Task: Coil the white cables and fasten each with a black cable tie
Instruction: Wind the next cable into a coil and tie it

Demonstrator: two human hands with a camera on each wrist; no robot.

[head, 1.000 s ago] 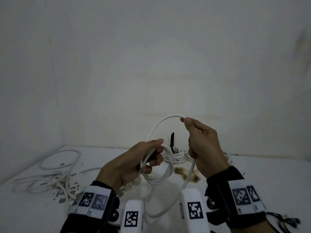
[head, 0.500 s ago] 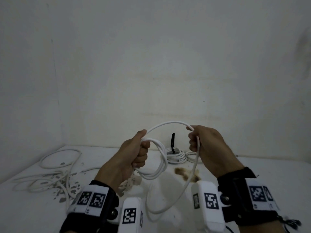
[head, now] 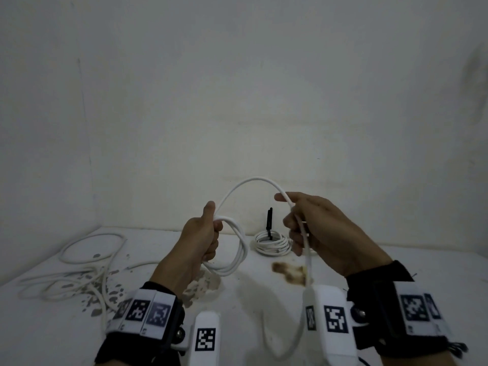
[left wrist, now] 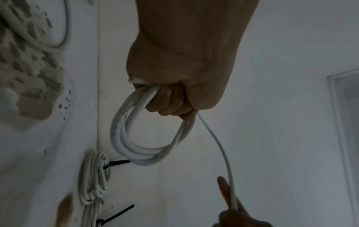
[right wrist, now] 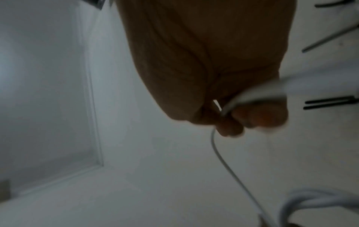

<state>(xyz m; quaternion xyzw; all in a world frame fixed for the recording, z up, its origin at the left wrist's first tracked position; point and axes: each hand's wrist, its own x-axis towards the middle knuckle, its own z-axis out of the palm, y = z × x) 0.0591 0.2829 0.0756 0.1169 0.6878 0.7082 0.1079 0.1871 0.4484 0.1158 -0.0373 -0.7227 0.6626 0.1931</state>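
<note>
The left hand [head: 202,240] is raised over the middle of the bench [head: 39,326], fist closed around a bundle of loops of the white cable [head: 239,249], thumb pointing up; the loops hang below the fist, and faint grey printing runs along one strand but is too small to read. From the top of that fist the cable arches up and across to the right hand [head: 319,233], which is held level with the left, index finger extended and the other fingers curled around the strand; the cable then drops from this hand toward the near edge of the bench. Both wrists wear black bands carrying white blocks printed with square black-and-white coded markers, with no readable words. At the far edge of the bench, against the wall, lies a finished coil [head: 272,243] bound with a black cable tie [head: 269,220] whose tail stands upright. Loose white cables [head: 79,276] sprawl near the left edge. A brown stain [head: 287,270] marks the surface near the middle.
</note>
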